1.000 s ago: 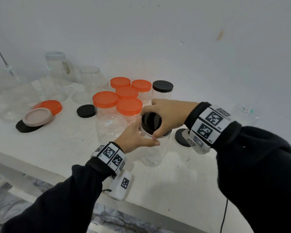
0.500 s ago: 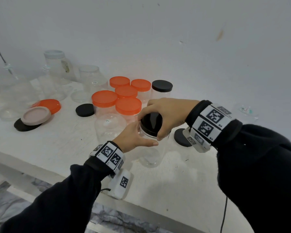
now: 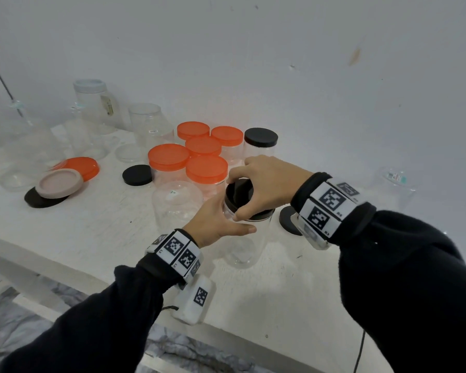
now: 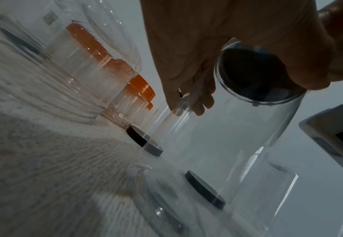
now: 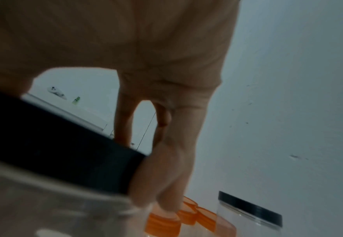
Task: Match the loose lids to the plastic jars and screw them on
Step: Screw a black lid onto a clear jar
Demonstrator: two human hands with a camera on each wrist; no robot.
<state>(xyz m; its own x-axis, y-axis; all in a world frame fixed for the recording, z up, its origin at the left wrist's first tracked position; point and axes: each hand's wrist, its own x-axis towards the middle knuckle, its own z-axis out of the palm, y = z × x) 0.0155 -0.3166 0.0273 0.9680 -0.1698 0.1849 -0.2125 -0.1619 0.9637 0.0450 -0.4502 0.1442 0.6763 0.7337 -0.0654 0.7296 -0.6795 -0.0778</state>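
A tall clear plastic jar (image 3: 244,246) stood upright near the front edge of the white surface (image 3: 97,238), toward its right half. The left hand (image 3: 217,220) was wrapped round the jar's upper wall, thumb stretched across the front, its fingers hidden behind the plastic. The right hand (image 3: 264,184) came down from above, fingers and thumb curled round the rim of the round black screw lid (image 3: 240,195) sitting on the jar's mouth; that hand covered most of the lid, so whether it sat fully seated could not be told. In the right wrist view the lid (image 5: 61,144) was a blurred dark band. Behind the jar, toward the back edge, stood a cluster of orange-lidded clear jars (image 3: 197,157) and one black-lidded clear jar (image 3: 260,142). A loose flat black lid (image 3: 137,175) lay left of the cluster; another dark lid (image 3: 287,219) was mostly hidden behind the right wrist. Near the left edge, a beige round lid (image 3: 59,183) overlapped a black one. Uncapped clear jars at the back left were faint against the wall.
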